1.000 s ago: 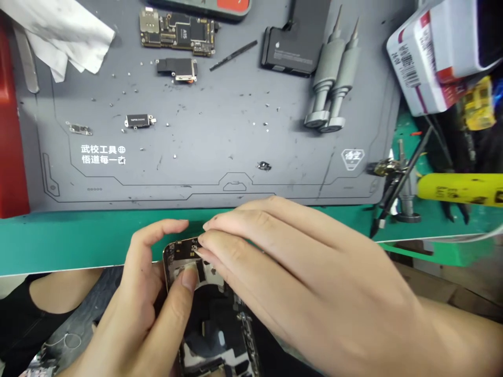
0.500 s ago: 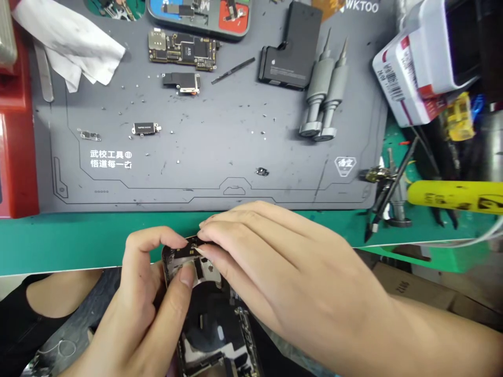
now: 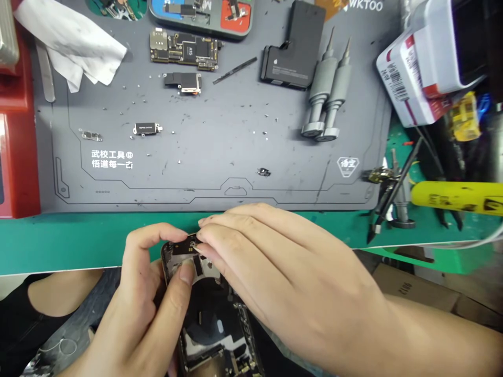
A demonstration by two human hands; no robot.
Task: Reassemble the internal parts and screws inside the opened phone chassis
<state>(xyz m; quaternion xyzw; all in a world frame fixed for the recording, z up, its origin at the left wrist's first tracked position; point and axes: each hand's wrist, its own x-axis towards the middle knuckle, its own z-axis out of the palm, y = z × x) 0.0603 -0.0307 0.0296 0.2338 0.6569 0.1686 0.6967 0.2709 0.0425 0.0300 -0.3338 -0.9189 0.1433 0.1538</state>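
An opened phone housing (image 3: 214, 314) is held over my lap, just in front of the bench edge, its bare interior facing up. My left hand (image 3: 153, 293) grips its left side, the thumb lying inside the frame and the index fingertip on the top edge. Over the top right corner bends my right hand (image 3: 283, 272), thumb and fingertips closed together at a dark strip (image 3: 184, 246) along the top end. Whether a small part is pinched there is hidden by the fingers.
On the grey mat (image 3: 220, 141) lie a logic board (image 3: 184, 50), a black battery (image 3: 293, 47), two grey screwdrivers (image 3: 330, 89), a vibration motor (image 3: 147, 128), a speaker module (image 3: 183, 82) and scattered screws. A white cloth (image 3: 74, 47) is at left, a yellow tool (image 3: 456, 198) at right.
My right fingertips have shifted very slightly along the housing's top edge. The housing's lower end shows a little more. Both hands otherwise keep their places.
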